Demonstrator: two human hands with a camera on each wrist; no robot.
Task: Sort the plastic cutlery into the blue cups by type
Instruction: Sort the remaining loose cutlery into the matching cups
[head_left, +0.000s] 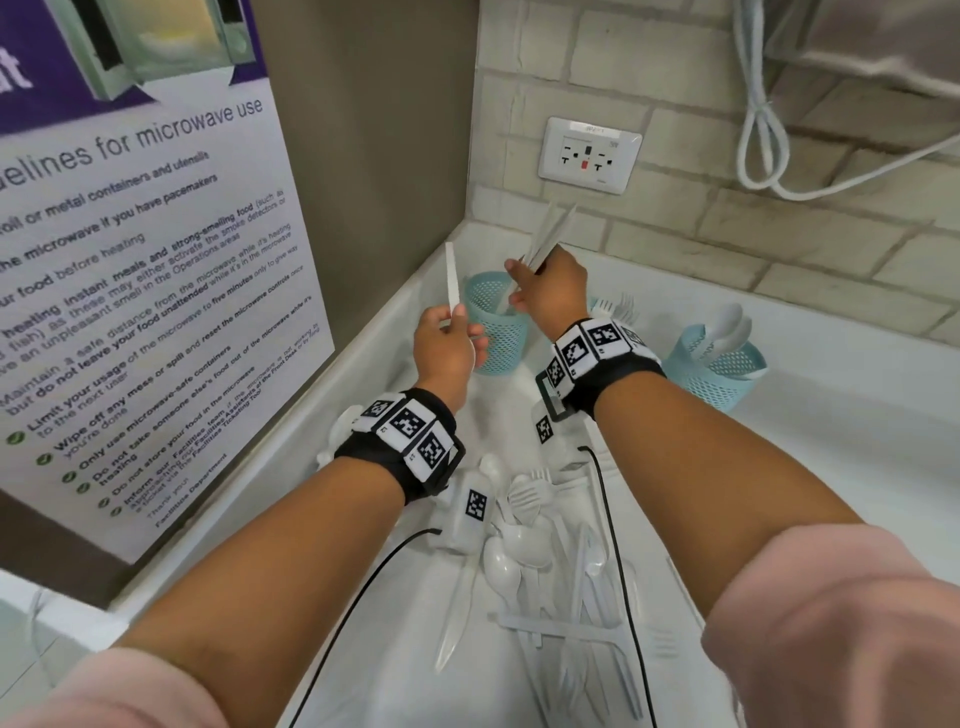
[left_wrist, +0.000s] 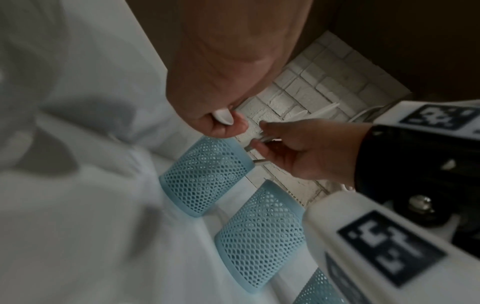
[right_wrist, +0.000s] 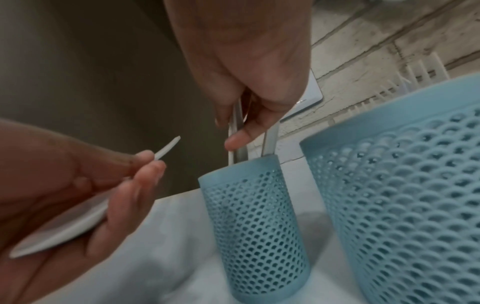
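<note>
Now, at a white worktop (head_left: 831, 441) hemmed by a poster wall and brick backsplash, I stand over three blue mesh cups. My right hand (head_left: 553, 293) curls round a bundle of plastic knives (head_left: 545, 234), their lower ends already inside the knife cup (head_left: 496, 332), nearest the corner. My left hand (head_left: 447, 348) pinches a single knife (head_left: 452, 278) between thumb and fingers, held upright just beside that cup. Forks fill the middle cup (right_wrist: 405, 185); spoons fill the right-hand cup (head_left: 719, 374). Unsorted cutlery (head_left: 545, 561) lies near me. Dropped askew, the bundle could tip the light cup; the corner leaves little room leftward, more to the right.
</note>
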